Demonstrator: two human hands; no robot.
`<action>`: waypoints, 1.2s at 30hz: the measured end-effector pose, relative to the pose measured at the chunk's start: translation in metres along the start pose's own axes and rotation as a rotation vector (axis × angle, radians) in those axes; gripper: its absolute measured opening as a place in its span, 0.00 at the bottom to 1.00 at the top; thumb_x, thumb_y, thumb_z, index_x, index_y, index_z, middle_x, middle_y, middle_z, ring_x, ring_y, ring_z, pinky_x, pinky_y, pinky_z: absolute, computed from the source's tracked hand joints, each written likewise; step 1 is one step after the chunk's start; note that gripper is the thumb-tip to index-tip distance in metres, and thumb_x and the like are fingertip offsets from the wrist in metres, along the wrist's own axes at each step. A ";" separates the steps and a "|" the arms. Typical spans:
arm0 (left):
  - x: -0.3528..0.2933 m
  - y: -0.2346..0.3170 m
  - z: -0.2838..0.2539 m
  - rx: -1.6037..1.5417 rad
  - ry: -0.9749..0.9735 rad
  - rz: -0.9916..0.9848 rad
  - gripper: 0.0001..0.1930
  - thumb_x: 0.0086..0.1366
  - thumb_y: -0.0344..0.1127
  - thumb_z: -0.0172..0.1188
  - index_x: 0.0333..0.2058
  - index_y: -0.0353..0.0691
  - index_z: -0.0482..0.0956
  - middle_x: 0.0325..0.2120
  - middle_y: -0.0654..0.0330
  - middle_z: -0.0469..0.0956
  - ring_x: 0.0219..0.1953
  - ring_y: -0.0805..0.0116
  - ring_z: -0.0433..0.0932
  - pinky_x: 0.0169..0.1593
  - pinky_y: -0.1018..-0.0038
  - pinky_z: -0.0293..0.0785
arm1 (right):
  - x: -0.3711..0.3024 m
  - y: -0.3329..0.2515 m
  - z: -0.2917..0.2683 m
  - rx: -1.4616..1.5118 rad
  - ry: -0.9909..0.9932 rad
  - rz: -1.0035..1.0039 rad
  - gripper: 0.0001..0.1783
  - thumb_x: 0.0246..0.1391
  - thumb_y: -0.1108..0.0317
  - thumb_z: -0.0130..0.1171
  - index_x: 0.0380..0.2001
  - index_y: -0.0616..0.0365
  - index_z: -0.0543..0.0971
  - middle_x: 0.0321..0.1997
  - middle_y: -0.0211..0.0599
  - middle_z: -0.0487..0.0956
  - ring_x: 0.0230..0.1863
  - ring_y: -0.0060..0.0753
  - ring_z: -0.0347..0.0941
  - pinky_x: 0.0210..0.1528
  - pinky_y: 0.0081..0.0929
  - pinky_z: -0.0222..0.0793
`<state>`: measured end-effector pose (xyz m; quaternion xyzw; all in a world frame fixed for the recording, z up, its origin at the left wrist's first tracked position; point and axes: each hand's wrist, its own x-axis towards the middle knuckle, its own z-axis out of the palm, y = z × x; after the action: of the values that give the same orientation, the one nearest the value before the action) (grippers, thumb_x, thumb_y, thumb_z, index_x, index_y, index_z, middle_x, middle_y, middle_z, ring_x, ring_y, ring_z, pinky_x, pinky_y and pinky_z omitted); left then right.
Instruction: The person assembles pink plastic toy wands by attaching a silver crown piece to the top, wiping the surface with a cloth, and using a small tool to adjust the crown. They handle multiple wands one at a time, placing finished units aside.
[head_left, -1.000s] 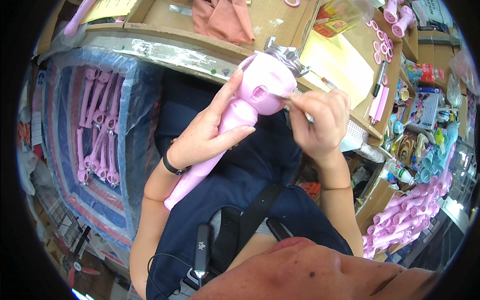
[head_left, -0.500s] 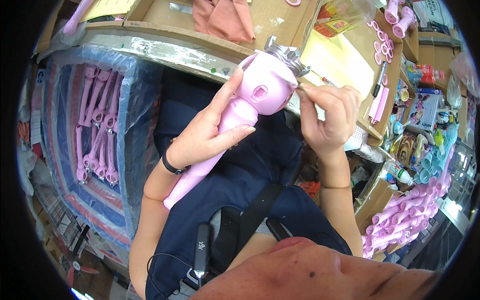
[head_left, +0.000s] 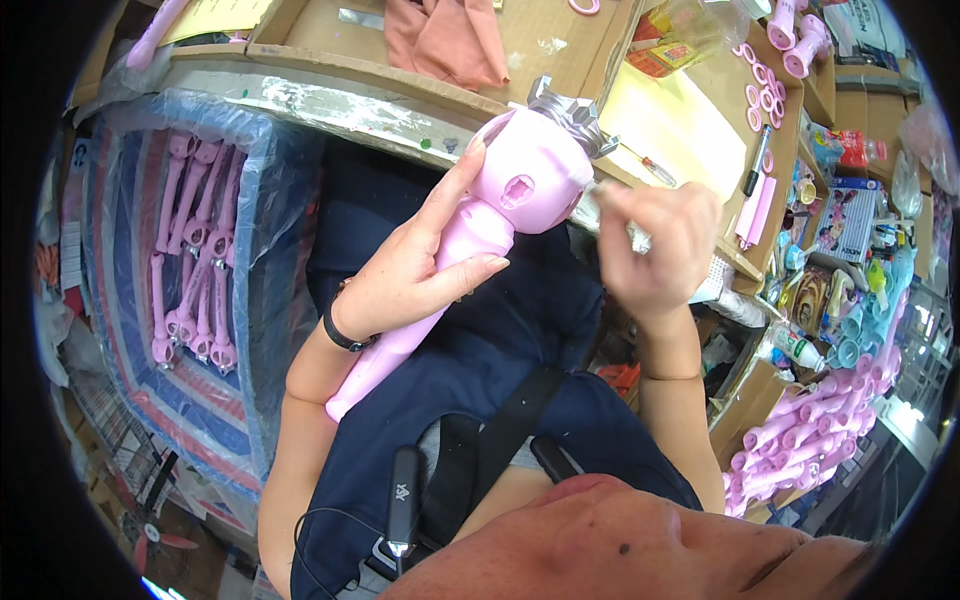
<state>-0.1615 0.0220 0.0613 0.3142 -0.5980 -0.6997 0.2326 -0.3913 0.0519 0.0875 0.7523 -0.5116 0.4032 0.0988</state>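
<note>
Clasped in the left hand (head_left: 403, 272), a pink wand (head_left: 474, 232) tilts.
The blurred right hand (head_left: 655, 248) curls beside its round head (head_left: 545, 165), pinch unclear.

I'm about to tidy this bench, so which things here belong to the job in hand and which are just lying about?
Job in hand: pink wand-like piece, held in the left hand; silver part on its head; matching pink pieces at left, probably.

Lying about, apparently: salmon cloth; screwdriver; black pen; clear bottle.
</note>
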 end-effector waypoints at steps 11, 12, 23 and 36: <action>0.000 0.000 -0.001 -0.005 0.000 -0.014 0.43 0.60 0.31 0.59 0.67 0.41 0.40 0.59 0.49 0.57 0.54 0.64 0.61 0.54 0.73 0.59 | 0.002 0.008 0.001 -0.027 0.027 0.075 0.14 0.34 0.78 0.69 0.29 0.54 0.79 0.25 0.28 0.76 0.27 0.29 0.69 0.34 0.27 0.60; 0.001 0.000 -0.001 -0.003 0.001 -0.014 0.43 0.60 0.31 0.59 0.67 0.41 0.40 0.59 0.49 0.57 0.54 0.64 0.62 0.54 0.73 0.59 | 0.002 0.009 0.000 -0.091 0.068 0.167 0.14 0.35 0.78 0.69 0.28 0.54 0.79 0.25 0.29 0.76 0.27 0.30 0.69 0.35 0.28 0.60; 0.001 -0.006 -0.003 0.069 -0.022 0.032 0.45 0.61 0.27 0.57 0.68 0.47 0.35 0.49 0.52 0.66 0.35 0.74 0.71 0.37 0.78 0.70 | -0.001 -0.002 -0.005 0.030 -0.011 0.091 0.15 0.33 0.77 0.69 0.29 0.53 0.78 0.25 0.27 0.76 0.26 0.30 0.69 0.34 0.27 0.60; 0.000 -0.007 -0.004 0.089 -0.022 0.035 0.45 0.61 0.27 0.56 0.68 0.49 0.33 0.47 0.53 0.68 0.29 0.77 0.73 0.32 0.80 0.73 | 0.000 -0.003 0.003 0.051 -0.054 -0.026 0.17 0.32 0.77 0.68 0.30 0.53 0.78 0.25 0.25 0.76 0.26 0.27 0.70 0.35 0.25 0.59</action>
<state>-0.1583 0.0209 0.0545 0.3059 -0.6366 -0.6716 0.2239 -0.3873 0.0517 0.0860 0.7716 -0.4940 0.3943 0.0711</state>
